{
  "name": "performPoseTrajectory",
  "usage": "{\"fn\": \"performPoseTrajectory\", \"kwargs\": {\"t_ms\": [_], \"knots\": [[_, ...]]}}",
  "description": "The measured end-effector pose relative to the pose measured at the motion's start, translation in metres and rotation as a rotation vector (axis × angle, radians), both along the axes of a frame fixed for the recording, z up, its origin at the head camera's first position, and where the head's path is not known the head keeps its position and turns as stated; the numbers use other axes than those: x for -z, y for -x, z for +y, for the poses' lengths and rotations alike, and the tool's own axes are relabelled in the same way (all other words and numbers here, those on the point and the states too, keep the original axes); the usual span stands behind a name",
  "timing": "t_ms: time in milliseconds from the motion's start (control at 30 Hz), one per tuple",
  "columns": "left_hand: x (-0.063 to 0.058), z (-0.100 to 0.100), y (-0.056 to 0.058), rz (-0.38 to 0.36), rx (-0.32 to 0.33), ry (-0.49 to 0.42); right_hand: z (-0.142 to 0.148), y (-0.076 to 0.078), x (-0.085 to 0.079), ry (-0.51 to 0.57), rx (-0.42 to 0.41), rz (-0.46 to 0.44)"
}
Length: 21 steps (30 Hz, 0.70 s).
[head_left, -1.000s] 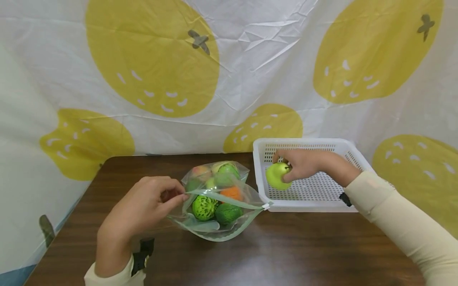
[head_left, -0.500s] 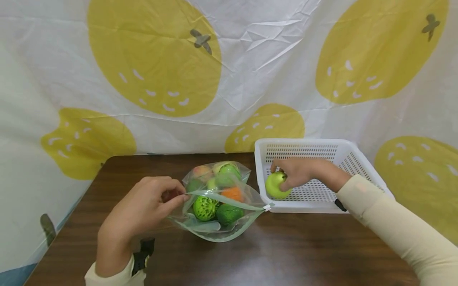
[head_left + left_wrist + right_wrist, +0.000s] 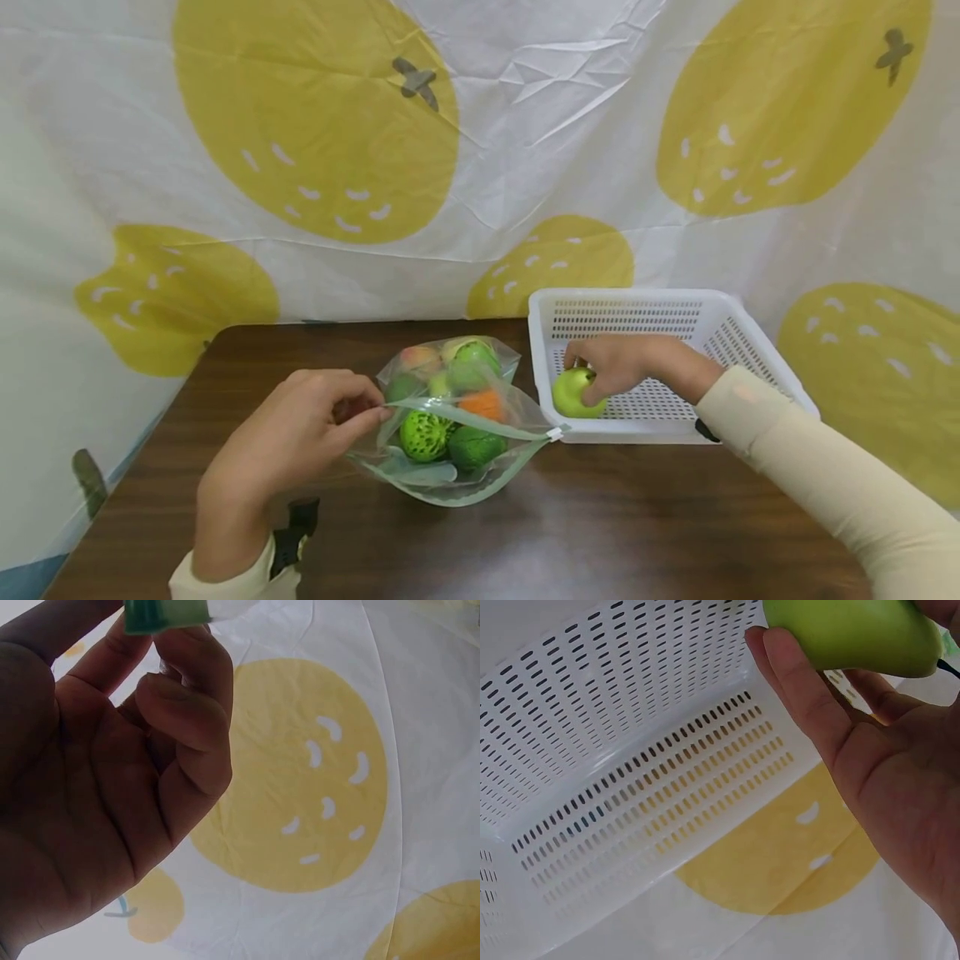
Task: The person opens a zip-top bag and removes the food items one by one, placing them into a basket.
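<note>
My left hand (image 3: 300, 433) pinches the upper rim of a clear zip bag (image 3: 442, 496) between thumb and fingers, and the bag's mouth gapes toward me. Inside the bag lie several fruits: a spotted green one (image 3: 424, 436), a dark green one (image 3: 477, 448), an orange one (image 3: 482, 405) and others behind the plastic. Over the left part of the white basket (image 3: 637, 432), my right hand (image 3: 622, 362) grips a green pear (image 3: 576, 394) from above. The right wrist view shows the pear (image 3: 855, 634) between fingers and thumb. In the left wrist view, a green strip of the bag (image 3: 166, 613) is at the fingertips.
The basket has perforated walls and stands at the table's back right, close beside the bag. A white slider (image 3: 556, 434) sits at the bag's right corner, by the basket's rim. Brown wooden table (image 3: 600, 517) lies in front; a lemon-print cloth (image 3: 495, 125) hangs behind.
My right hand has lowered slightly toward the near left corner of the basket, with the pear in its grip. The left hand and the bag have stayed almost in place.
</note>
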<state>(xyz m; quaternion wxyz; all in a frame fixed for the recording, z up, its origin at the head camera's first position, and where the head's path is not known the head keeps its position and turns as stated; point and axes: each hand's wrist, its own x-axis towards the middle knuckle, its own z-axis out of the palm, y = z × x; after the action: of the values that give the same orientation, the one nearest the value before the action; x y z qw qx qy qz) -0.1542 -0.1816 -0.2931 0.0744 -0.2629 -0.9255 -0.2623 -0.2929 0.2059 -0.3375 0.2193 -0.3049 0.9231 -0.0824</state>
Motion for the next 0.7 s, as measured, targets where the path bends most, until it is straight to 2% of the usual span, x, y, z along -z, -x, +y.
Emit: {"fn": "performPoseTrajectory", "kwargs": {"t_ms": [700], "knots": [[0.0013, -0.0009, -0.0001, -0.008, 0.005, 0.002, -0.0067, -0.0024, 0.0039, -0.153, -0.07, 0.003]]}}
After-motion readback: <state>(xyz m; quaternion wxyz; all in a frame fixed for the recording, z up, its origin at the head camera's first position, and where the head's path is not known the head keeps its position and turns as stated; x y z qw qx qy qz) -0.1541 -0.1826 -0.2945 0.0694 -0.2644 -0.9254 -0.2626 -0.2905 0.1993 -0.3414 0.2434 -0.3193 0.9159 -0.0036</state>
